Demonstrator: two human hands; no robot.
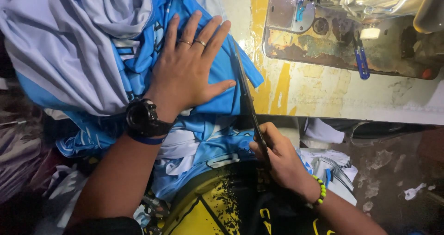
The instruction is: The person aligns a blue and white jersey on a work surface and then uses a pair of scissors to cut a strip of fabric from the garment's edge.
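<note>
Head view: left hand (187, 71) spread flat, pinning blue fabric (222, 84) at table edge (323, 110).
Right hand (277, 156): closed around scissors (247, 101).
Tip: keep cloth taut, blades clear of thumb.

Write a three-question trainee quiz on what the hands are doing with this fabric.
1. True or false: the left hand lies flat on the blue fabric.
2. What does the right hand grip? A) scissors B) a ruler C) a brush
3. What is worn on the left wrist?

Key:
1. True.
2. A, the scissors, blades along the fabric's edge.
3. A black watch.
</note>
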